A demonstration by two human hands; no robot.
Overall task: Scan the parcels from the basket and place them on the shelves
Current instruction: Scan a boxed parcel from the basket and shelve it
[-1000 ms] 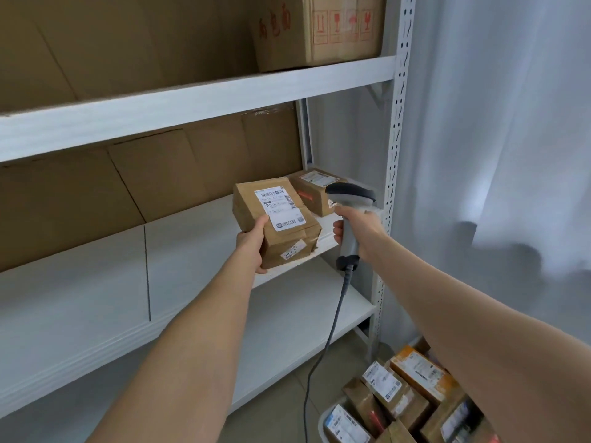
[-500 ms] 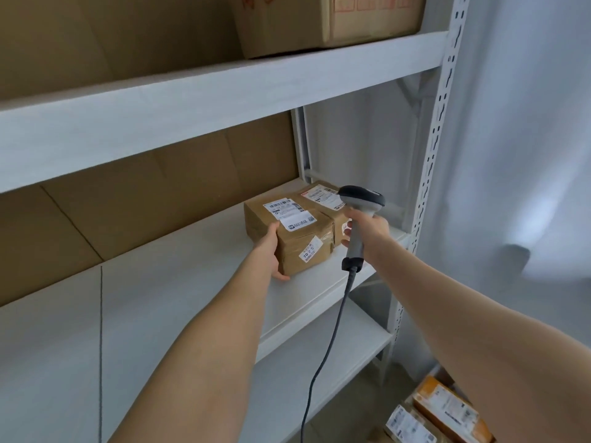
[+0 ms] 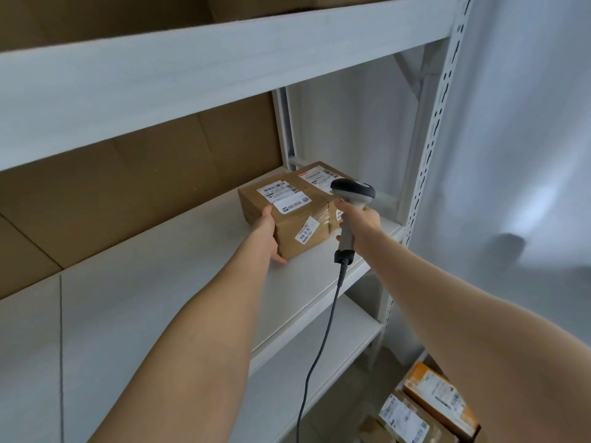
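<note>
The head view is showing a white shelf (image 3: pixel 179 276) running bare across its left part, backed by brown cardboard lining (image 3: pixel 128 187). The left hand (image 3: pixel 268 233) is lying against the near left end of the parcel (image 3: pixel 287 219), fingers spread along that face and the thumb on the top edge, so it is pressing rather than clamping. The parcel itself is sitting flat on the shelf board, its label facing up, touching a second parcel (image 3: pixel 319 178) behind it in the right rear corner. It is looking like a taped, stiff cardboard box, probably light enough for one hand; the tape may be making the surface a little slick, so holding it by opposite faces near the corners seems safest. Just right of it, the right hand (image 3: pixel 360 222) is wrapping tightly around the handle of the scanner (image 3: pixel 351 199), whose cable (image 3: pixel 315 353) is hanging down in front of the lower shelf. The upright post (image 3: pixel 438 123) is closing off the right side, leaving little room past the boxes. At the bottom right, more parcels (image 3: pixel 428 407) are waiting, presumably in the basket, though its rim is not showing.
</note>
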